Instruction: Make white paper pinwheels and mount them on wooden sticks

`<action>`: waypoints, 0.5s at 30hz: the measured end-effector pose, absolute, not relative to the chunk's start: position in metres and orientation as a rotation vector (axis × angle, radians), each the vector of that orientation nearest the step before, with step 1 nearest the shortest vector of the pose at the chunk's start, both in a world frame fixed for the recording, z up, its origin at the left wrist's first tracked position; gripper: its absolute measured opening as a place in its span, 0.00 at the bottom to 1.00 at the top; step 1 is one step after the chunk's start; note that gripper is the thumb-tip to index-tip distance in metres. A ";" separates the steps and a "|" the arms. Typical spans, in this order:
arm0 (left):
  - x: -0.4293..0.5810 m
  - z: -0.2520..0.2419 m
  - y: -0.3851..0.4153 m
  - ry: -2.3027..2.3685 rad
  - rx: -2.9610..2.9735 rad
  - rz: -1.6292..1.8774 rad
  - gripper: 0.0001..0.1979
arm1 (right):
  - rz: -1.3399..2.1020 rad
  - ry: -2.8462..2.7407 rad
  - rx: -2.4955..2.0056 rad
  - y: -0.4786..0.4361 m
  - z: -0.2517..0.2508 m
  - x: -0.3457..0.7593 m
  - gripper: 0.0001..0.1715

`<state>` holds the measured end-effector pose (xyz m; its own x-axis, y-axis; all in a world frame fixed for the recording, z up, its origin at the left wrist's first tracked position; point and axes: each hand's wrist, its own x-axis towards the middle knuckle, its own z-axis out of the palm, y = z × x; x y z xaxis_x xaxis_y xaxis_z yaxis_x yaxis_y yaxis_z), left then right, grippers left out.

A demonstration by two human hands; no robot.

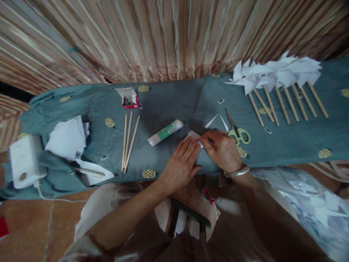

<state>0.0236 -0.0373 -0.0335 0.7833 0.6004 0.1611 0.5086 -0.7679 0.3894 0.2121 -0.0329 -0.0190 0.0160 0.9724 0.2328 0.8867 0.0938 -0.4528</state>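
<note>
A small white piece of paper [193, 135] lies on the cloth, partly hidden by my hands. My left hand [182, 164] is laid flat over it with the fingers stretched out. At the paper's right edge, my right hand [224, 148] is closed, its thumb touching the paper; what its curled fingers hold, if anything, is hidden. Just beyond lie two thin white paper triangles [212, 120]. Green-handled scissors [239, 134] rest beside the right hand, blades pointing away. A glue stick [165, 132] with a green label lies beyond my left hand.
Left of the glue stick are three wooden sticks [131, 142] and an open red box [130, 102] of metal pins. Farther left are stacked white papers [67, 136] and a white power adapter [25, 160]. Several paper pinwheels [286, 74] on sticks lie at the right.
</note>
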 end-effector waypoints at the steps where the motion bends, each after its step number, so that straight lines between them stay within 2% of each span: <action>1: 0.024 -0.033 -0.037 0.852 2.649 0.393 0.34 | 0.234 -1.904 -1.805 -0.033 -0.019 0.212 0.15; 15: 0.024 -0.035 -0.037 0.852 2.641 0.385 0.34 | 0.168 -1.933 -1.856 -0.031 -0.018 0.209 0.15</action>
<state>0.0239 -0.0372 -0.0350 0.7836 0.6028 0.1501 0.5111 -0.7630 0.3959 0.2091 -0.0311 -0.0180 0.0091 0.9720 0.2349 0.9169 0.0857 -0.3899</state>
